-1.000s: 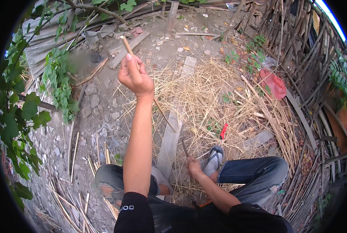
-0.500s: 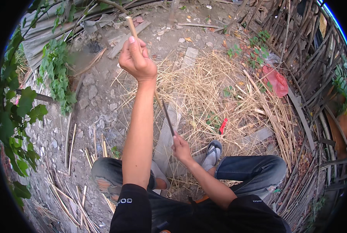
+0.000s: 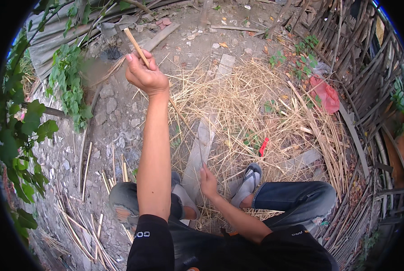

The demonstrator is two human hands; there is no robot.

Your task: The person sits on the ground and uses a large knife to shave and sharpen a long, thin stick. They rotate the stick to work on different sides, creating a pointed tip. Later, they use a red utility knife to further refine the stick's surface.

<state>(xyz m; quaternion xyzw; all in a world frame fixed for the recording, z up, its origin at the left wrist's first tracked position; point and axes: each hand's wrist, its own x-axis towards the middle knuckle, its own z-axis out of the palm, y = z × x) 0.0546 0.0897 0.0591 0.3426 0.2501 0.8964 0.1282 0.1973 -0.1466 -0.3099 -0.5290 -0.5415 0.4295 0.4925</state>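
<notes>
My left hand (image 3: 148,74) is raised at the upper left, its fingers closed round a pale bamboo strip (image 3: 133,39). The strip's end sticks out above the fist, and its length slants down behind the wrist toward my right hand. Between my feet, my right hand (image 3: 208,181) is closed on a knife, whose handle is hidden in the fist. Its thin dark blade (image 3: 202,152) points up and away, seen almost edge-on. Blade and strip meet or overlap near the blade's tip; I cannot tell whether they touch.
Loose bamboo shavings (image 3: 242,97) cover the ground ahead, over a grey plank (image 3: 199,153). A red tool-like object (image 3: 263,147) lies on them. Long strips and a red plastic bag (image 3: 324,95) are at right, near a stick fence (image 3: 360,67). Leafy vines (image 3: 68,86) hang at left.
My left hand has moved left and slightly down with the bamboo strip. My right hand has drawn back a little, and the knife blade now looks thinner and more upright.
</notes>
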